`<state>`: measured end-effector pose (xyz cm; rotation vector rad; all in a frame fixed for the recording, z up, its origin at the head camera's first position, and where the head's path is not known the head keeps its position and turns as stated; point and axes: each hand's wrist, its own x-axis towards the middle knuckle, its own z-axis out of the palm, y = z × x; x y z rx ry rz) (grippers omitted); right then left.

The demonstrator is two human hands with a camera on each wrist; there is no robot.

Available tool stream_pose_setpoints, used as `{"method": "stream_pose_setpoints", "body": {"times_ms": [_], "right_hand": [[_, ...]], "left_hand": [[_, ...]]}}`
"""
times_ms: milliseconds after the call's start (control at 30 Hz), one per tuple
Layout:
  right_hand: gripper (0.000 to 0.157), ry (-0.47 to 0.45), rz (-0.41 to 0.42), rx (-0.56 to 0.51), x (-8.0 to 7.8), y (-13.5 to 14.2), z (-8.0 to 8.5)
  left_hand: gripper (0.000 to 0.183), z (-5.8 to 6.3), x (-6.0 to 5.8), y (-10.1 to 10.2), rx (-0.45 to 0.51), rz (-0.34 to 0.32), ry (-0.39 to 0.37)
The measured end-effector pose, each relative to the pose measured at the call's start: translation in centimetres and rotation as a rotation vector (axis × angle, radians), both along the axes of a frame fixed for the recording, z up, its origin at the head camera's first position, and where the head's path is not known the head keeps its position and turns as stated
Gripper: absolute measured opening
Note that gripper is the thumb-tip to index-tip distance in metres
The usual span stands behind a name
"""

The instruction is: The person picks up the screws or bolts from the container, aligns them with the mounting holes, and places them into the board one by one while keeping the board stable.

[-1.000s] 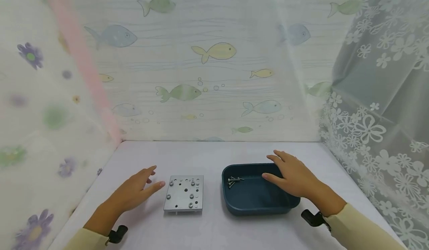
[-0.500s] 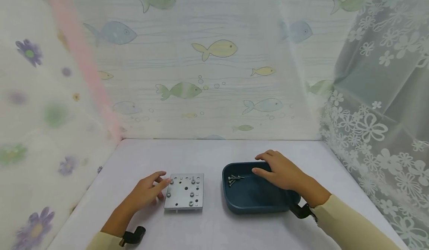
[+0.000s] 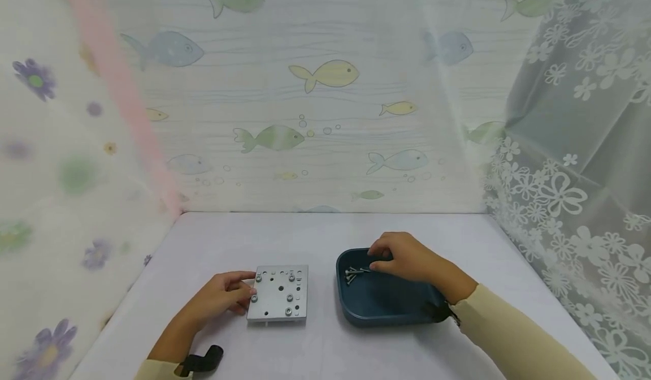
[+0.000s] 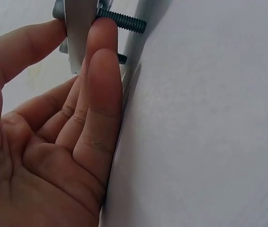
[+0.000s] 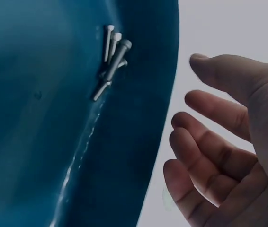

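Leftmost, by the fingers of the left hand [image 3: 217, 296], the metal plate [image 3: 274, 303] on the table [image 3: 325, 352] is pinched at its left edge. Farther right, loose screws [image 3: 351, 274] are heaped in the left end of the blue tray [image 3: 386, 301]. Over the tray the right hand [image 3: 409, 258] is poised, fingers loosely bent, nothing grasped. Apparently a screw is being reached for while the plate is steadied; next, a fine pinch on one screw seems to be called for.

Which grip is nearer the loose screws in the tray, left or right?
Right. The right grip hovers over the tray, just to the right of the loose screws in the head view; the left grip pinches the left edge of the metal plate, outside the tray.
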<state>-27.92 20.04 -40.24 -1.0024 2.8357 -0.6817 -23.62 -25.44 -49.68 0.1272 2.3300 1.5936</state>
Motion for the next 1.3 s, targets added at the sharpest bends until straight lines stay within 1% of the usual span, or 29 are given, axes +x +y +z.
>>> {"method": "stream_pose_setpoints", "body": {"times_ms": [67,200,333,500,667,800,900,1033,1133,1300], "right_hand": [[0.030,-0.036,0.005,-0.015,-0.3,-0.4,0.0],[0.027,-0.096,0.028,-0.039,-1.0,-0.9,-0.6],[0.025,-0.136,0.031,-0.017,-1.6,-1.6,-1.4],[0.023,-0.189,0.031,0.018,-2.1,-2.6,-2.1],[0.020,-0.206,0.047,0.040,-2.5,-3.7,-2.3],[0.019,-0.217,0.071,0.054,-2.6,-4.4,-2.2],[0.017,-0.240,0.057,0.062,-2.8,-4.8,-2.3],[0.015,-0.259,0.022,0.090,-3.1,-5.3,-3.1],[0.012,-0.262,0.004,0.111,-3.3,-5.5,-3.6],[0.008,-0.267,-0.013,0.130,-3.4,-5.7,-3.9]], "left_hand": [[0.071,0.0,0.0,-0.3,0.023,-0.020,0.002],[0.071,0.1,0.2,-0.5,0.042,-0.013,-0.006],[0.072,0.1,0.2,-0.4,0.058,-0.008,-0.014],[0.072,0.0,0.1,-0.4,0.053,0.000,-0.017],[0.071,0.1,0.1,-0.4,0.044,0.012,-0.013],[0.071,0.2,0.3,-0.4,0.038,0.020,-0.014],[0.071,0.2,0.3,-0.4,0.037,0.022,-0.014],[0.070,0.2,0.3,-0.4,0.040,0.024,-0.007],[0.070,0.0,0.3,-0.5,0.041,0.023,-0.005],[0.069,-0.1,0.2,-0.5,0.044,0.029,-0.012]]}}
